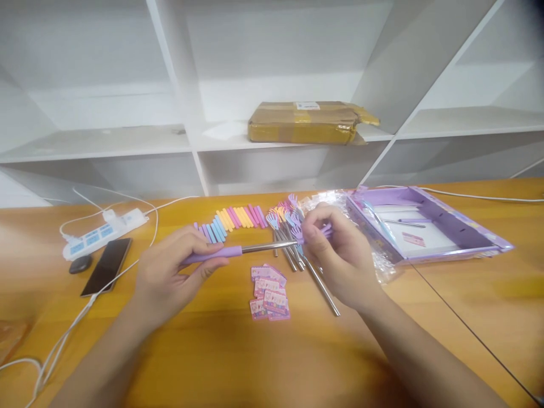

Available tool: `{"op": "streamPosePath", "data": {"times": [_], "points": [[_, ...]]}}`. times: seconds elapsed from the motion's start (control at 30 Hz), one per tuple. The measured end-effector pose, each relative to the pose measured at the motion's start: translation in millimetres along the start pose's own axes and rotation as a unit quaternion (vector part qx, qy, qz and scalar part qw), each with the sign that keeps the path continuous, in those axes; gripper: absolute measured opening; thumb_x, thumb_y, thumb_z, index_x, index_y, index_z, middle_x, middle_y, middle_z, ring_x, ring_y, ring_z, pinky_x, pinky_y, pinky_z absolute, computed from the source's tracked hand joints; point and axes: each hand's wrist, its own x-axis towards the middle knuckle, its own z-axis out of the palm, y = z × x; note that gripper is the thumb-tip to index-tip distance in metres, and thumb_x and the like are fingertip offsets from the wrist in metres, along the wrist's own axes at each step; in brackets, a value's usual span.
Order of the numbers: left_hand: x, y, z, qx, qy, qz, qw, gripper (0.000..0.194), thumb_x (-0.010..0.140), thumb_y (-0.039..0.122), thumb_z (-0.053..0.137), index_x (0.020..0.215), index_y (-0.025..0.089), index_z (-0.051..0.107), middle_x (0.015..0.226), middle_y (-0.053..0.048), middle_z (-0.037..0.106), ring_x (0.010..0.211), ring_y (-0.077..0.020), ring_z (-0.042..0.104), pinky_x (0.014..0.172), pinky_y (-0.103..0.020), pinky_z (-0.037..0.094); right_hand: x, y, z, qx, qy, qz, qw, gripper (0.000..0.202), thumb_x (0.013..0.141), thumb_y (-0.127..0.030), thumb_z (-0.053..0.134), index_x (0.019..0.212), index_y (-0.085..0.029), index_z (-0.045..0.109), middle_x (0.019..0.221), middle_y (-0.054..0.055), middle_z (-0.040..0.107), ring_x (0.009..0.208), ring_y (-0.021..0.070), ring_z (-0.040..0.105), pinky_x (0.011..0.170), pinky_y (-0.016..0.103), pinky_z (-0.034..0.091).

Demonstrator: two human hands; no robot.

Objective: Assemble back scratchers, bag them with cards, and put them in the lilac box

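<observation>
A telescopic back scratcher (pixel 268 246) is held level between my two hands. My left hand (pixel 164 277) is closed round its purple handle, thumb and forefinger pinching near the metal rod. At the other end, my right hand (pixel 344 252) pinches the purple claw head, which the fingers partly cover. Behind my right hand lies a pile of metal rods with coloured claw heads (pixel 280 214). A curved row of loose handle sleeves (pixel 236 218) in purple, blue, yellow and pink lies beyond my left hand. Small pink printed cards (pixel 272 294) overlap on the table below the rod.
An open purple box (pixel 463 252) at the right contains a rod, a purple piece and a card. Clear plastic wrapping (pixel 385 263) lies beside it. Left are a power strip (pixel 106 231), phone (pixel 107 266), mouse (pixel 80 264) and white cables. A taped carton (pixel 301 124) sits on the shelf.
</observation>
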Motion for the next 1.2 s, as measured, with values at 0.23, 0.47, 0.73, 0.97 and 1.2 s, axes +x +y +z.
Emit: {"op": "streamPosePath", "data": {"times": [0.23,0.47,0.73,0.97,1.2], "points": [[-1,0,0.9,-0.009,-0.003,-0.006,1.0,0.012,0.09,0.023,0.082,0.094,0.022,0.071,0.079,0.0,0.071,0.068,-0.013,0.064,0.058,-0.026,0.05,-3,-5,0,-0.015,-0.002,-0.004,1.0,0.017,0.107,-0.038,0.061,0.097,-0.025,0.061,0.086,0.001,0.057,0.072,0.0141,0.053,0.059,0.03,0.039],[-3,4,1.9,-0.014,-0.013,-0.016,1.0,0.014,0.089,0.021,0.083,0.094,0.022,0.07,0.079,0.001,0.07,0.069,-0.0121,0.063,0.059,-0.026,0.049,-9,-8,5,0.002,0.0,0.006,1.0,0.016,0.108,-0.037,0.06,0.097,-0.025,0.06,0.083,0.0,0.058,0.07,0.0139,0.054,0.061,0.031,0.041],[-2,6,5.1,-0.03,-0.009,-0.007,0.999,0.012,0.09,0.021,0.082,0.092,0.02,0.07,0.079,0.0,0.071,0.067,-0.0122,0.065,0.06,-0.025,0.05,-11,-6,9,0.003,0.003,0.01,1.0,0.018,0.107,-0.038,0.06,0.095,-0.024,0.06,0.084,0.001,0.055,0.07,0.0139,0.054,0.056,0.03,0.038],[-6,-2,17.5,-0.062,0.003,-0.003,0.998,0.01,0.092,0.024,0.08,0.09,0.02,0.07,0.077,-0.001,0.073,0.066,-0.0127,0.066,0.058,-0.024,0.052,-12,-5,14,0.044,-0.006,0.017,0.999,0.02,0.108,-0.038,0.06,0.094,-0.025,0.056,0.075,-0.004,0.053,0.052,0.0103,0.05,0.054,0.031,0.04],[-9,-3,32.2,-0.084,0.019,0.004,0.996,0.009,0.091,0.021,0.08,0.093,0.02,0.071,0.08,-0.002,0.075,0.067,-0.013,0.069,0.057,-0.023,0.054,-10,-11,17,0.022,-0.019,0.012,1.0,0.021,0.109,-0.038,0.057,0.093,-0.023,0.055,0.073,-0.005,0.059,0.055,0.011,0.063,0.06,0.03,0.046]]}}
